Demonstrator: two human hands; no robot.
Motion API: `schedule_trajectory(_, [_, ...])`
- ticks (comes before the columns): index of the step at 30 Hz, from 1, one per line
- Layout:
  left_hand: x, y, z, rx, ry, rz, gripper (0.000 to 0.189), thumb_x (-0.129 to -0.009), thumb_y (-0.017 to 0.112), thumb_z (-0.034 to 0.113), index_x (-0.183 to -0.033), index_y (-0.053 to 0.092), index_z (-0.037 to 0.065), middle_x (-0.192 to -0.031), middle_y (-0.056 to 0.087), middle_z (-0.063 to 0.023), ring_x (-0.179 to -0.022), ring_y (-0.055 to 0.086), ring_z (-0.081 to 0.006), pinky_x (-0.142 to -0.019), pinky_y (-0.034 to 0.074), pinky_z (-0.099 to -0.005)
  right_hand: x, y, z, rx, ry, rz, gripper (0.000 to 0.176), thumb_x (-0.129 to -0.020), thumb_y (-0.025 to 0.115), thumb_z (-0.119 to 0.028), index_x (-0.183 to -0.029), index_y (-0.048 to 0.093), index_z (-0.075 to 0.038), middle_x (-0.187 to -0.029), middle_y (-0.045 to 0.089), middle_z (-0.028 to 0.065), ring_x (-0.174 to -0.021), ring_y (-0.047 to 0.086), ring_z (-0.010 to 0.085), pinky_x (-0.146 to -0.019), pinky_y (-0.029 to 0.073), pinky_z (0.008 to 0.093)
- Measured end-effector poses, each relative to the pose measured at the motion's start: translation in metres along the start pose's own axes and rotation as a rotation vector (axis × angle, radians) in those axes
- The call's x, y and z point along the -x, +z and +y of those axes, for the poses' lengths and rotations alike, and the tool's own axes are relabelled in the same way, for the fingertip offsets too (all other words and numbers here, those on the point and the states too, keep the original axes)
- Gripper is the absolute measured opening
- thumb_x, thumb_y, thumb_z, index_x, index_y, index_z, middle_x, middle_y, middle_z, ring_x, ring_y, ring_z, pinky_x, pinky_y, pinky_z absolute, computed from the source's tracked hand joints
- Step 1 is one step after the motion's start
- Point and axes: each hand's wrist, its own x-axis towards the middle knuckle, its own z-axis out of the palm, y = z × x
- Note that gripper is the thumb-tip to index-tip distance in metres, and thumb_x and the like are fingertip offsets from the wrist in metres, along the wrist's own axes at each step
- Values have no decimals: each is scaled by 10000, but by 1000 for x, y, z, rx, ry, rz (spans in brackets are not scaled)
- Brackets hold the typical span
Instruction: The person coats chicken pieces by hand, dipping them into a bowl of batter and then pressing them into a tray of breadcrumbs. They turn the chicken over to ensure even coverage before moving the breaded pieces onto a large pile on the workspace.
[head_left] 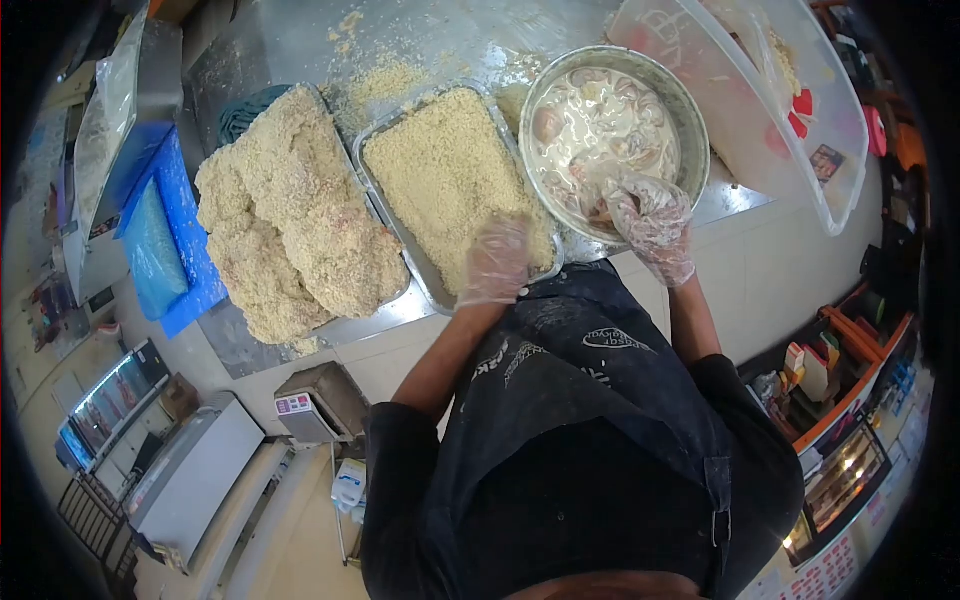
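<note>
My left hand [497, 262], in a clear plastic glove, is over the near end of a metal tray [426, 268] of pale breadcrumbs [445, 165]. Motion smears its fingers, and they seem to touch the crumbs. At the near side of a round metal bowl [697, 130], my gloved right hand [652, 222] has its fingers curled together over the batter. What they hold, if anything, is hard to make out. Pieces of raw meat [552, 122] lie in the whitish batter inside. Left of the crumbs, a second tray is heaped with crumb-coated pieces [300, 215].
A large translucent plastic tub [690, 60] stands tilted right of the bowl. Loose crumbs [385, 82] are scattered on the metal table [450, 35]. A dark green cloth [245, 112] lies behind the coated heap. Farther left are a blue bag [157, 255] and a weighing scale [315, 405].
</note>
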Motion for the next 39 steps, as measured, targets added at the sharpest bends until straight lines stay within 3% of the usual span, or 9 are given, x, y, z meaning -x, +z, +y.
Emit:
schedule_trajectory(2, [2, 13, -20, -69, 84, 158, 226, -917, 480, 197, -1042, 599, 51, -896, 609, -139, -897, 630, -234, -714, 561, -352, 0, 3, 7, 23, -25, 12, 166, -802, 674, -172, -909, 676, -45, -828, 670, 136, -794, 642, 342, -734, 499, 424])
schedule_trajectory(5, [-6, -53, -21, -99, 51, 2, 411, -903, 487, 181, -1261, 529, -14, -1086, 634, -213, -1040, 613, -276, -836, 542, -348, 0, -2, 2, 23, 14, -45, 173, -782, 707, -120, -931, 689, -35, -844, 683, 135, -801, 664, 323, -742, 517, 406])
schedule_trajectory(8, [-15, -71, -34, 141, -182, 287, 519, -934, 499, 335, -1332, 494, 4, -1271, 567, -236, -1218, 524, -320, -986, 469, -384, 2, 1, 9, 60, -59, -30, 218, -776, 725, -106, -982, 694, -45, -890, 694, 125, -824, 674, 311, -753, 530, 396])
schedule_trajectory(11, [-35, -55, -41, -362, -376, 387, 780, -894, 541, 543, -1481, 319, 80, -1461, 360, -270, -1338, 394, -379, -1041, 403, -505, 5, 2, 10, 275, -236, -31, 188, -835, 669, -178, -990, 686, -72, -965, 693, 106, -855, 661, 307, -771, 521, 431])
schedule_trajectory(21, [-49, -34, -69, -326, -174, 189, 897, -870, 535, 600, -1518, 180, 91, -1494, 303, -264, -1366, 346, -392, -1046, 385, -531, 29, 38, 46, -34, 141, -244, 469, -916, 546, -353, -1334, 520, -142, -1324, 523, 120, -1194, 506, 282, -1015, 395, 427])
schedule_trajectory(24, [-54, -26, -83, -418, -209, 122, 934, -863, 532, 617, -1529, 138, 95, -1504, 285, -262, -1374, 332, -396, -1048, 379, -539, 36, 69, 65, 228, -169, 20, 448, -974, 500, -344, -1352, 513, -105, -1339, 537, 93, -1199, 512, 234, -1041, 394, 370])
schedule_trajectory(30, [-53, -104, -54, 120, -445, -137, 926, -834, 586, 570, -1521, 201, 83, -1435, 417, -251, -1345, 387, -378, -1078, 349, -508, 33, 74, 62, -127, -37, -26, 474, -944, 561, -367, -1340, 534, -107, -1345, 533, 100, -1214, 506, 237, -1061, 368, 364])
schedule_trajectory(34, [-102, -76, -132, 9, -167, -268, 937, -783, 658, 517, -1475, 266, 21, -1433, 412, -267, -1355, 377, -366, -1102, 326, -468, 44, 58, 60, -713, -57, 180, 480, -948, 561, -339, -1360, 497, -102, -1307, 554, 110, -1190, 525, 262, -1030, 406, 395])
schedule_trajectory(39, [-115, -43, -181, 27, -126, -511, 952, -719, 748, 449, -1418, 347, -56, -1431, 407, -286, -1367, 364, -352, -1131, 297, -418, 31, 27, 53, 239, -187, -72, 361, -875, 616, -240, -1209, 575, -108, -1122, 631, 87, -986, 615, 262, -862, 487, 416])
